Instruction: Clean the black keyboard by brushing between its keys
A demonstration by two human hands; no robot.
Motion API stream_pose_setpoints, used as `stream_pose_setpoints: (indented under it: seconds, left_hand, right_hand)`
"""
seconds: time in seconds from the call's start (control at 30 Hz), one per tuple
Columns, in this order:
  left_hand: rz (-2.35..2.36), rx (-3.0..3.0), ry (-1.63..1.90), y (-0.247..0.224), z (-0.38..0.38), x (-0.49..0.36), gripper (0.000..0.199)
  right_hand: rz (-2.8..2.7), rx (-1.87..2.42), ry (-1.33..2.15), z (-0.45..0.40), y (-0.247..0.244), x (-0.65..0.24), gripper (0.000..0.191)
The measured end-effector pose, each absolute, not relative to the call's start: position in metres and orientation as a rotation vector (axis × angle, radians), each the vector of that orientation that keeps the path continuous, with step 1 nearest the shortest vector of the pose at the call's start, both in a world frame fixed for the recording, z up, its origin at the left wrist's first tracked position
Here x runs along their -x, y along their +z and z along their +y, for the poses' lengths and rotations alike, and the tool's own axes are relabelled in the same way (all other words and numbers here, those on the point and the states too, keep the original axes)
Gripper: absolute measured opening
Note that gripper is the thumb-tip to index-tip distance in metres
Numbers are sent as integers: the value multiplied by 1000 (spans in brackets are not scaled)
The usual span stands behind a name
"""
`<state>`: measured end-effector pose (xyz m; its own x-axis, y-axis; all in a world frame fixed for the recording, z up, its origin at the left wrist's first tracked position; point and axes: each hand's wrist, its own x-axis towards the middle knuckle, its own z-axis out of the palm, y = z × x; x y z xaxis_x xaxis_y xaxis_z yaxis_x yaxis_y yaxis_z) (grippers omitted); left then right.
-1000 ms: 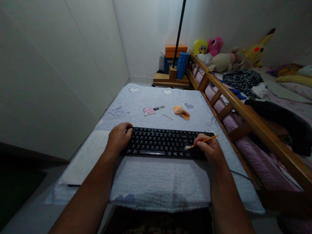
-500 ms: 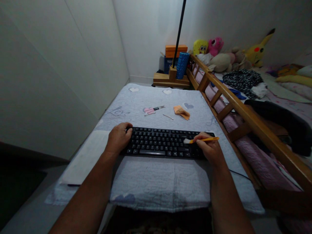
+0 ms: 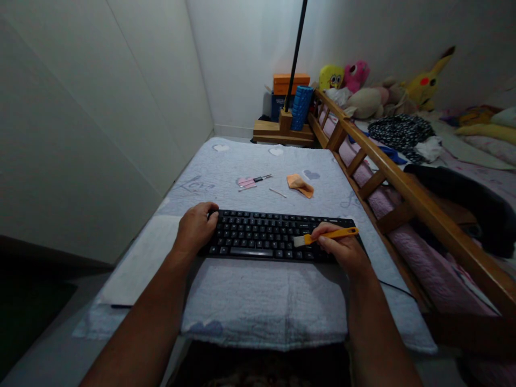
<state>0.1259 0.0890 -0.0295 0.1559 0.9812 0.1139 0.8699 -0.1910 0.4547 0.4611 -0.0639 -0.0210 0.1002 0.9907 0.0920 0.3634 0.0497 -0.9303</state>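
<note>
A black keyboard [image 3: 253, 236] lies flat across the cloth-covered table. My left hand [image 3: 196, 228] grips its left end, the thumb on the top edge. In my right hand [image 3: 341, 247] is a yellow-handled brush [image 3: 336, 233], pinched near its ferrule, with pale bristles resting over the keys right of centre. That hand covers part of the keyboard's right side. Behind the keyboard lie an orange cloth [image 3: 300, 185], a white cotton swab [image 3: 278, 192] and a pink-and-black tool with metal tips [image 3: 258, 180].
A wooden bed rail [image 3: 403, 183] runs along the table's right side, with plush toys and clothes beyond it. A white sheet [image 3: 141, 263] lies at the table's left. A black pole [image 3: 296, 54] on a wooden base stands behind the table. The keyboard's cable [image 3: 397, 289] trails right.
The brush in my right hand has moved left and slightly toward me over the keys, its bristles now seen broader. My left hand has stayed in place.
</note>
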Motion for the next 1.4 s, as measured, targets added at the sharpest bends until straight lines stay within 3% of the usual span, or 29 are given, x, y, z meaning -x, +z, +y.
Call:
stream_pose_setpoints:
  seconds: [0.63, 1.4]
  left_hand:
    - [1775, -2151, 570, -30, 89, -125, 36]
    - [1779, -2157, 559, -29, 89, -125, 36]
  right_hand:
    - [-1193, 1625, 322, -62, -25, -469, 14]
    - [-1158, 1738, 74, -58, -25, -468, 26]
